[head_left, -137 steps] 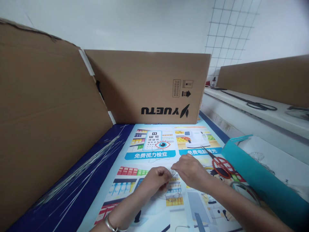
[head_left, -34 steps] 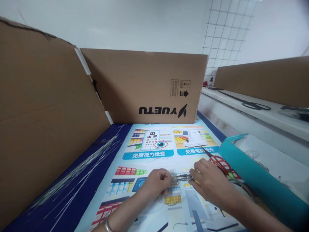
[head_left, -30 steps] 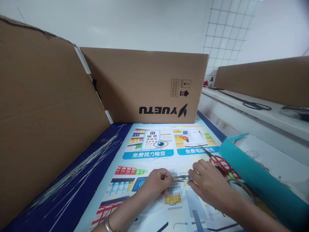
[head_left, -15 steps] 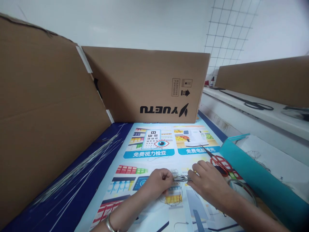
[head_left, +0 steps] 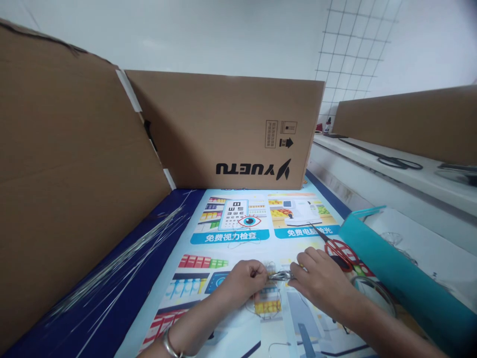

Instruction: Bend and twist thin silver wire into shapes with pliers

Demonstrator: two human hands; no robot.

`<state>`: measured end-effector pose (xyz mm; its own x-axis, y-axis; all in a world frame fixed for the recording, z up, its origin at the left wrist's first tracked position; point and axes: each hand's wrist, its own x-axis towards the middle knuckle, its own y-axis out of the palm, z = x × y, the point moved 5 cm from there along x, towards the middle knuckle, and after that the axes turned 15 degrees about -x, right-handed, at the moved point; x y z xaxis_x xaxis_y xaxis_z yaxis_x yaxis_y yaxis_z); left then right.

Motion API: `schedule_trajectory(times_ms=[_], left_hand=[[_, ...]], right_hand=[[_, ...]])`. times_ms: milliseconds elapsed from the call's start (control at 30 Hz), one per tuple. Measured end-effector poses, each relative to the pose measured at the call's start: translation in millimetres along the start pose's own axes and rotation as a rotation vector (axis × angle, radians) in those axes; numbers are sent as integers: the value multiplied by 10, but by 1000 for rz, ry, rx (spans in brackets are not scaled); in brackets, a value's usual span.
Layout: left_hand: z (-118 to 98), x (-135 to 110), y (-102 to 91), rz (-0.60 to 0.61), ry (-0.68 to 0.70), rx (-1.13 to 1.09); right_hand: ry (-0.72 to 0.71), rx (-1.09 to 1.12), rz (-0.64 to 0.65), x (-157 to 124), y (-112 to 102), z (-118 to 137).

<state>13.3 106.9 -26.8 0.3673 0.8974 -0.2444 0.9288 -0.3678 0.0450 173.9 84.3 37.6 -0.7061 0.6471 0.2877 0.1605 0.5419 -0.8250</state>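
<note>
My left hand (head_left: pixel 244 279) is closed in a pinch on a thin wire piece (head_left: pixel 265 298) whose loop lies on the printed poster (head_left: pixel 238 233) below my fingers. My right hand (head_left: pixel 318 281) is closed on small metal pliers (head_left: pixel 280 275), whose jaws point left and meet the wire right beside my left fingertips. Both hands rest low over the poster near its front middle. A metal bangle (head_left: pixel 169 343) circles my left wrist.
Red-handled scissors (head_left: pixel 337 247) lie just right of my right hand. A teal box (head_left: pixel 395 276) stands at the right with wire bits inside. A bundle of straight wires (head_left: pixel 119 261) lies on the blue surface at left. Cardboard walls (head_left: pixel 223 132) enclose the back and left.
Since 4.6 s ago my right hand has taken up the pliers and brought their jaws to the wire. Over the last second both hands stay almost still.
</note>
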Motion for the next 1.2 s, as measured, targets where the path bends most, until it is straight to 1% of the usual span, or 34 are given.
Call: schedule_trajectory(times_ms=[167, 400, 700, 867, 967, 1067, 1133, 1200], left_hand=[[6, -5, 0, 11, 2, 1], [-46, -18, 13, -2, 6, 1], [-10, -14, 6, -14, 3, 8], [-42, -17, 13, -6, 2, 14], [-53, -19, 9, 13, 7, 16], [-48, -19, -1, 35, 11, 9], [-39, -19, -4, 49, 6, -5], [-32, -25, 2, 71, -1, -23]], right_hand=[[28, 7, 30, 2, 18, 2], [64, 19, 121, 5, 65, 31], [92, 43, 163, -6, 48, 63], [107, 39, 155, -6, 59, 67], [64, 22, 122, -1, -9, 32], [16, 28, 97, -13, -104, -61], [14, 64, 78, -27, -153, -144], [41, 98, 65, -37, -170, -219]])
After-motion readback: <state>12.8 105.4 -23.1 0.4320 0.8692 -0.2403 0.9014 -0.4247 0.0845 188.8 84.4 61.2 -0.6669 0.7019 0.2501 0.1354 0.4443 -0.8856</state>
